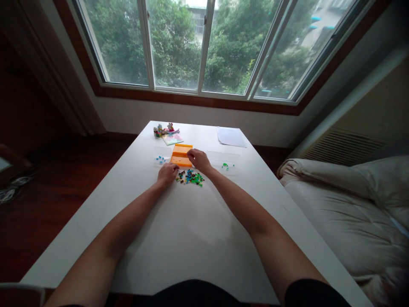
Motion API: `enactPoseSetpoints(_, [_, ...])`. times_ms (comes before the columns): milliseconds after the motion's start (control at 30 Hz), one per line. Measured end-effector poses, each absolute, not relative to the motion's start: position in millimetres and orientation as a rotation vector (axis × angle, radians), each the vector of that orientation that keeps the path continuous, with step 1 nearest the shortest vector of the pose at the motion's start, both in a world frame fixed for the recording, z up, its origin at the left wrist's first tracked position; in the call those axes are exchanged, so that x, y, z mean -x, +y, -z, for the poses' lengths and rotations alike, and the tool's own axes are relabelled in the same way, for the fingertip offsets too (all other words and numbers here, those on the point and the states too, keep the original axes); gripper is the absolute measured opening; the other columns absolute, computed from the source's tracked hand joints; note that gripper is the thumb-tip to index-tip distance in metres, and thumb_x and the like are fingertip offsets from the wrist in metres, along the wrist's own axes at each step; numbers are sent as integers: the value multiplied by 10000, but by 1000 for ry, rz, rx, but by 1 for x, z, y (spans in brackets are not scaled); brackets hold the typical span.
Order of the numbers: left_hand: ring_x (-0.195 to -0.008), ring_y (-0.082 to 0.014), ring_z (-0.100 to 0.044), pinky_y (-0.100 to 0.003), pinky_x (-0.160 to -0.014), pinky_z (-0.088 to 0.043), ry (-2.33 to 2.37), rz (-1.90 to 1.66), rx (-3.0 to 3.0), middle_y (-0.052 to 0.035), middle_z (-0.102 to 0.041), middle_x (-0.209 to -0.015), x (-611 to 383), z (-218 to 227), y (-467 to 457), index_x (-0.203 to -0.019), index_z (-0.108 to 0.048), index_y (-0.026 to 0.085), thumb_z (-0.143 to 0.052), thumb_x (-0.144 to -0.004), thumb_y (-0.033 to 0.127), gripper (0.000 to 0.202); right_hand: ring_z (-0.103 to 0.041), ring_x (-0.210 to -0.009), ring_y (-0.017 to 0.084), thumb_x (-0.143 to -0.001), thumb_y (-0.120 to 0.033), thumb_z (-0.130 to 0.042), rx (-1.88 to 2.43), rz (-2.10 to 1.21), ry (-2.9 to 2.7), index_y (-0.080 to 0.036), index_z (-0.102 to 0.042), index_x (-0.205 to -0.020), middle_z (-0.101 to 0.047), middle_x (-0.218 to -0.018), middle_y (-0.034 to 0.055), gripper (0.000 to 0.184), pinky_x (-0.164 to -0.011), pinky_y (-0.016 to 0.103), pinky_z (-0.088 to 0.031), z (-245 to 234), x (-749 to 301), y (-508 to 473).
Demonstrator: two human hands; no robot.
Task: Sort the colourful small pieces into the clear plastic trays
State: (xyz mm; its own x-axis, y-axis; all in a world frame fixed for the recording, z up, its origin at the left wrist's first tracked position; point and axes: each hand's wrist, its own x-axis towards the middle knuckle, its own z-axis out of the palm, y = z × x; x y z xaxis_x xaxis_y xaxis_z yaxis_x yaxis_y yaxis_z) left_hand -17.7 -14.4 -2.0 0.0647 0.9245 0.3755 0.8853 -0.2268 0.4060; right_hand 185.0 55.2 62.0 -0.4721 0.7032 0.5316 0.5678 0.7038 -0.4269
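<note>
A pile of small coloured bricks (pixel 191 177), green, blue and dark, lies on the white table (pixel 191 230). My left hand (pixel 167 174) rests curled at the pile's left edge, fingers closed; what they pinch is too small to see. My right hand (pixel 199 159) hovers just behind the pile, fingers bent, touching the near right corner of an orange plastic tray (pixel 180 156). Whether it holds a brick is hidden.
A few blue bricks (pixel 160 160) lie left of the tray and a few green ones (pixel 226 165) to its right, on clear plastic sheets. A small built model and a leaflet (pixel 172 138) sit farther back, beside a white paper (pixel 230 137). A bed (pixel 351 213) stands to the right.
</note>
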Motion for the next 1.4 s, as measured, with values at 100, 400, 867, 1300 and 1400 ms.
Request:
enactPoseSetpoints(100, [-978,-233,-612,-338,-861,-487,1932,-870,-2233,-71,-708,-1010,18,2,-14,-947,-753,235,-536,-899,228,222,-602,-785,140,-902,-142,-558,1019,-273,-2183,-200,-694,-1060,-692,-924,30,216,-788,248,-456,-55,-178,62])
enactPoseSetpoints(400, [-958,-236,-613,-337,-856,-489,1981,-889,-2179,-83,-693,-982,17,2,-13,-910,-758,226,-589,-854,222,178,-581,-717,111,-909,-174,-571,837,-322,-2241,-194,-728,-962,-704,-908,26,167,-714,224,-441,-44,-216,47])
enactPoseSetpoints(867, [-915,-220,-627,-337,-855,-485,1950,-1038,-2137,-77,-696,-981,20,-1,-13,-905,-697,218,-562,-884,231,137,-554,-638,114,-875,-243,-550,1014,-560,-2036,-189,-732,-970,-692,-770,10,212,-634,213,-425,7,-275,15])
enactPoseSetpoints(1300, [-661,-124,-685,-218,-619,-518,1923,-1582,-1385,-2,-715,-858,72,9,12,-942,-626,208,-579,-826,321,168,-566,-634,110,-871,-235,-540,1056,-556,-2031,-180,-733,-970,-699,-755,6,223,-649,209,-433,4,-275,12])
enactPoseSetpoints(1400, [-636,-120,-674,-212,-573,-517,1891,-1651,-1261,-17,-713,-864,80,14,18,-951,-623,192,-584,-816,337,201,-550,-623,110,-868,-231,-552,1066,-519,-2056,-180,-735,-971,-695,-752,4,216,-638,212,-420,4,-276,13])
